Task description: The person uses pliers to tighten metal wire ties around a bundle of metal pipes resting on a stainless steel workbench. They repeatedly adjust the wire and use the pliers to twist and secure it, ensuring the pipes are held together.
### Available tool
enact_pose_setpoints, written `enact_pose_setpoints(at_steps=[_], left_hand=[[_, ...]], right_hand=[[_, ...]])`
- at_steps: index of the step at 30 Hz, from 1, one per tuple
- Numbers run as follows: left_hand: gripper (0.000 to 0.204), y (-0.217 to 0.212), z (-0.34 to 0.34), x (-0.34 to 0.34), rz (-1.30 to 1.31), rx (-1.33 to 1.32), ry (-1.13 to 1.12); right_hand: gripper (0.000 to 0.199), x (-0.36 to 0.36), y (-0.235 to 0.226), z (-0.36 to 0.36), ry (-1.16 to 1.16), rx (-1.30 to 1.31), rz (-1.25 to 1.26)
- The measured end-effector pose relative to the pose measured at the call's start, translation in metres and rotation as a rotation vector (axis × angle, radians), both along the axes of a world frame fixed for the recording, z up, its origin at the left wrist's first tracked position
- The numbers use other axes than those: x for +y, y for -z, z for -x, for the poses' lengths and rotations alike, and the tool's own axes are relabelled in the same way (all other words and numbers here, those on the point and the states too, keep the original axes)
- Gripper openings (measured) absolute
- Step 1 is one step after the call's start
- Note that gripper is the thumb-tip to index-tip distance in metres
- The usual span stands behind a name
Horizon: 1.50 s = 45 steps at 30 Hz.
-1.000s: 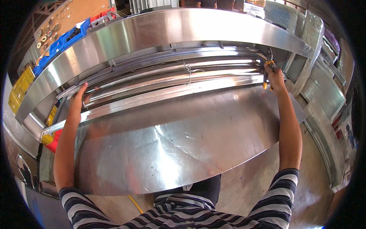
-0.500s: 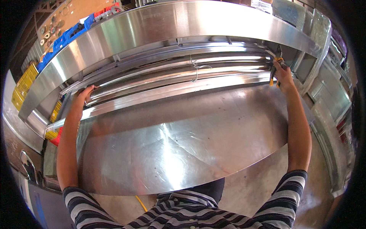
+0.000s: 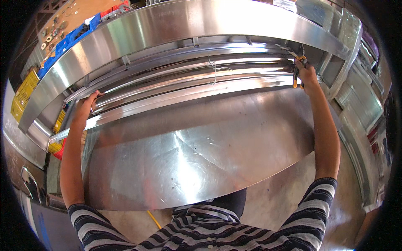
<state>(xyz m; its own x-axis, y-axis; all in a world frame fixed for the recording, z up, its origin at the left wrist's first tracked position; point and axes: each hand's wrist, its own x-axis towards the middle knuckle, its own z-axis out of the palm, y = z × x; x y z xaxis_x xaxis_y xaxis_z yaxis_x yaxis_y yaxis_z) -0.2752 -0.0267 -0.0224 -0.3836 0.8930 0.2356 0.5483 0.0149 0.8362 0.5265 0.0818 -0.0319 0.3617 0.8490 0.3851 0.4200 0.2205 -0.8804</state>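
Note:
Shiny metal tubes lie side by side across a steel frame, with a thin wire twisted round them near the middle. My left hand is closed round the tubes' left end; its fingertips curl over the top one. At the opposite end, my right hand grips pliers with yellow-and-black handles. The pliers' head points up and away, by the tube ends, and my palm hides part of the handles. Between my arms and my body spreads a scratched sheet-metal top.
A wide, bright steel panel rises beyond the tubes. Blue bins and a yellow crate stand at the far left. Wrapped metal panels lean at the right. A yellow cord runs along the floor.
Both hands have shifted slightly up in the picture, keeping their holds. The right hand with the pliers has tilted a little, and the whole view has moved slightly.

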Motion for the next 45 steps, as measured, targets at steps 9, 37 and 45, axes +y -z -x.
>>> enact_pose_setpoints(at_steps=[9, 37, 45], left_hand=[[0.037, -0.051, -0.111, -0.023, -0.439, 0.871, 0.216], [0.019, -0.048, -0.319, 0.128, -0.152, 0.357, 1.284], [0.077, -0.057, -0.310, 0.111, -0.276, 0.774, 1.277]], right_hand=[[0.028, -0.114, -0.025, 0.067, 0.229, -0.822, -0.015], [0.044, -0.159, -0.005, 0.106, -0.379, 0.324, 0.182], [0.040, -0.161, 0.002, 0.114, -0.499, 0.539, 0.308]])
